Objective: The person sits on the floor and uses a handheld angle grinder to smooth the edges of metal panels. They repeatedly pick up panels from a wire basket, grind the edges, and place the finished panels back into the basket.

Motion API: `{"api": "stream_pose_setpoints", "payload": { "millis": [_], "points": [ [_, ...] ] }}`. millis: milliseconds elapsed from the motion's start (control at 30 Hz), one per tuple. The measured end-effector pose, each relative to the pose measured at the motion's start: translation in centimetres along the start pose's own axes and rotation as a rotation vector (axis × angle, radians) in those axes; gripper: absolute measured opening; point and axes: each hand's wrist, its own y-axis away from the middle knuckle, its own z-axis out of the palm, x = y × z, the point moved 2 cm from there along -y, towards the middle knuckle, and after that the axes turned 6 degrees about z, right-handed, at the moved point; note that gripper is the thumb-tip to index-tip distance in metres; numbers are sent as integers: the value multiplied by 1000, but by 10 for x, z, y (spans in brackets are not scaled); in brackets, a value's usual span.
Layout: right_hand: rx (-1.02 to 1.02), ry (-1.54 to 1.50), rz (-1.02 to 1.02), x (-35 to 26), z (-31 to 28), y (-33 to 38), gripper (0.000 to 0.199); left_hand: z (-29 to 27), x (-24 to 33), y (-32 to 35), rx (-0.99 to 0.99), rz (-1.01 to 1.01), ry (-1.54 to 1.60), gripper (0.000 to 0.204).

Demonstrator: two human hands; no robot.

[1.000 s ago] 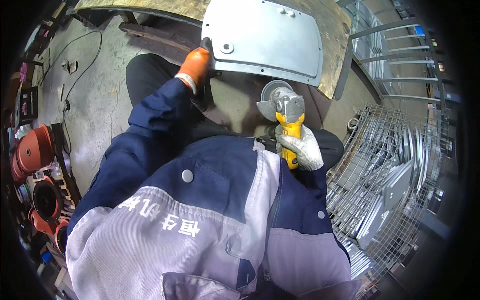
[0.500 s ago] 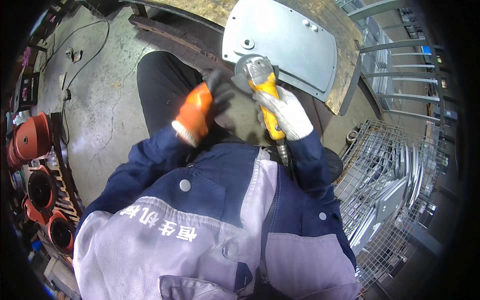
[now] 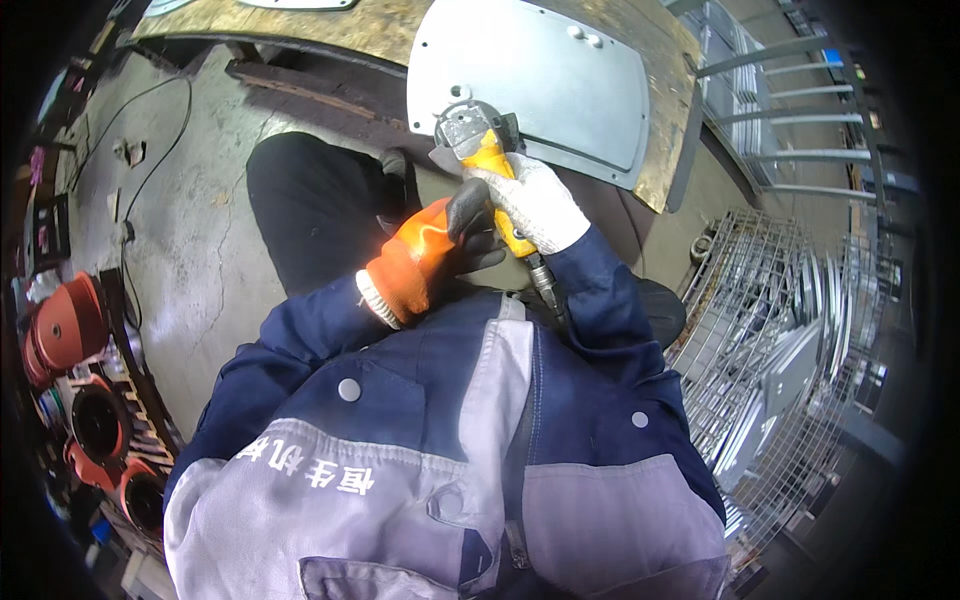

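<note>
My right hand [image 3: 545, 205], in a white glove, is wrapped round the yellow body of an angle grinder [image 3: 488, 155]. The grinder's grey head and disc guard point away from me, at the near edge of a pale grey metal cover plate [image 3: 530, 85]. A metal coupling [image 3: 541, 275] with a dark line trails from its rear end. My left hand [image 3: 435, 245] wears an orange glove with black fingers. Its thumb and fingers are apart and reach the left side of the grinder's body. The disc's working face is hidden.
The plate lies on a worn wooden bench [image 3: 672, 100]. At right stand a metal rack [image 3: 800, 120] and a wire basket [image 3: 740, 300] of flat metal parts. Orange-red round castings [image 3: 65, 325] sit at left. A black cable [image 3: 160, 160] crosses the floor.
My left hand has moved right, up to the grinder. The right hand and grinder have shifted slightly left in view, as have the bench and plate.
</note>
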Motion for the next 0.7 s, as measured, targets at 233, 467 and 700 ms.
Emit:
{"api": "stream_pose_setpoints", "payload": {
  "millis": [233, 467, 700],
  "points": [
    [99, 11, 23, 19, -42, 26, 24, 30, -25, -13, -133, -152, 11, 33],
    [108, -83, 17, 38, -75, 47, 23, 50, -46, -28, -371, 123, -523, 26],
    [180, -156, 68, 51, -107, 68, 25, 71, -64, -43, -270, -282, -138, 39]
  ]
}}
